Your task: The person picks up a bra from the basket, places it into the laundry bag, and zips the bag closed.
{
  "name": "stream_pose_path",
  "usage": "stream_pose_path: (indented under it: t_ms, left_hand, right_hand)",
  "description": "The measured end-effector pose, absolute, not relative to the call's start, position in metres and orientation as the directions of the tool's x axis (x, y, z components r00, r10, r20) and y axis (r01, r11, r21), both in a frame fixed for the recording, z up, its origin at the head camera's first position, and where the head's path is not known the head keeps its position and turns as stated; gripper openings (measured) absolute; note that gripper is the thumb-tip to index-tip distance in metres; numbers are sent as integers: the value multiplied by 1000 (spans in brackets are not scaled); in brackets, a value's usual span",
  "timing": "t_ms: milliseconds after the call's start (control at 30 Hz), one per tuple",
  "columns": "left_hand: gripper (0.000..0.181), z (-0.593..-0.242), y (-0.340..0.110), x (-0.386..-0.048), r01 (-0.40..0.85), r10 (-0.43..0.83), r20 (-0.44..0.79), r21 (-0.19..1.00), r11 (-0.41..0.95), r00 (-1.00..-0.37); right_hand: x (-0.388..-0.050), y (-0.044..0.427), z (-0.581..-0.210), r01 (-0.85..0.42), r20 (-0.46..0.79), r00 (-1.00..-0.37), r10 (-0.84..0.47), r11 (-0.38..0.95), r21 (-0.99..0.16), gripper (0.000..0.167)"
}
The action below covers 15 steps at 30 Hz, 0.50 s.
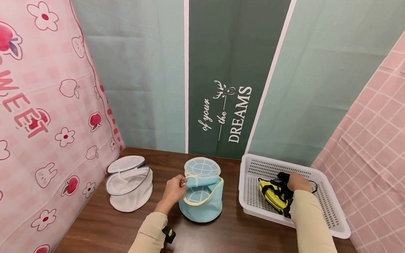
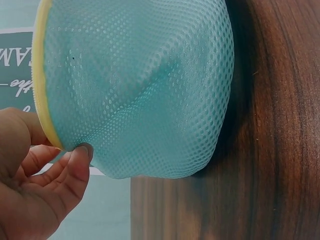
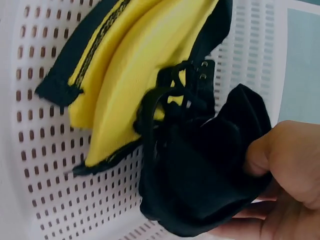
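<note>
My left hand [image 1: 174,189] pinches the yellow-edged rim of a blue mesh laundry bag [image 2: 150,85] between thumb and fingers. The bag stands upright on the table with its round lid folded back, and something light blue lies across its mouth. Over the white basket [image 1: 263,216], my right hand [image 1: 299,182] grips a black bra [image 3: 200,175] by its cup. A strip with small metal eyes shows beside it. Touching it in the basket is a yellow bra [image 3: 135,65] with black trim. Some of my right fingers are hidden behind the black fabric.
A white mesh laundry bag [image 1: 131,193] with grey edging stands open at the left of the brown table [image 1: 211,244]. Patterned cloths hang at the back and both sides, and the basket lies close to the pink checked cloth [image 1: 383,179].
</note>
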<state>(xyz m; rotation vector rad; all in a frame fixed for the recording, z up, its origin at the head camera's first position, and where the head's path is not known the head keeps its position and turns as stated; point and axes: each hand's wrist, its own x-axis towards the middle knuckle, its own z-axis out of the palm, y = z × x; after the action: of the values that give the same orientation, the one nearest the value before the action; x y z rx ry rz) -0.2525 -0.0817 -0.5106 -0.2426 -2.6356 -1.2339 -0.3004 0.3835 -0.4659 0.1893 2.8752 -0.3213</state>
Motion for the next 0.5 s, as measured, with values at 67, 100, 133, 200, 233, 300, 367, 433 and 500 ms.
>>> stream_pose_path:
  t_ms: [67,100,133,200,233,300,367,433,500]
  left_hand:
    - [16,-511,-82,-253,248,63,270,735,631,-961]
    - [18,-511,-82,-253,249,67,268,736,629,-961]
    - [19,-511,-82,-253,245,68,262,739,627,-963]
    - [20,-511,-82,-253,238,70,250,744,624,-966]
    - [21,-512,-82,-253,235,72,245,744,626,-967]
    - [19,-512,-82,-253,230,72,238,742,630,-968]
    - [18,-514,-83,-252,230,72,239,738,634,-968]
    - [18,-515,-83,-252,236,75,246,735,635,-966]
    - [18,-515,-83,-252,235,72,246,737,634,-967]
  right_hand:
    - [-299,387,-465,141,-218,-971,98,972,-190,25]
    - [-298,388,-465,137,-204,-974,98,974,-183,28]
    - [-297,389,-465,136,-188,-977,102,975,-175,30]
    - [-295,392,-464,137,-154,-982,110,975,-175,30]
    - [-295,394,-464,131,-144,-984,106,974,-182,29]
    - [-293,396,-465,118,-135,-987,93,975,-189,24]
    - [-292,399,-465,94,-137,-988,69,977,-189,18]
    - [-291,400,-465,67,-155,-987,40,982,-176,15]
    - [-291,401,-465,47,-170,-985,19,986,-161,21]
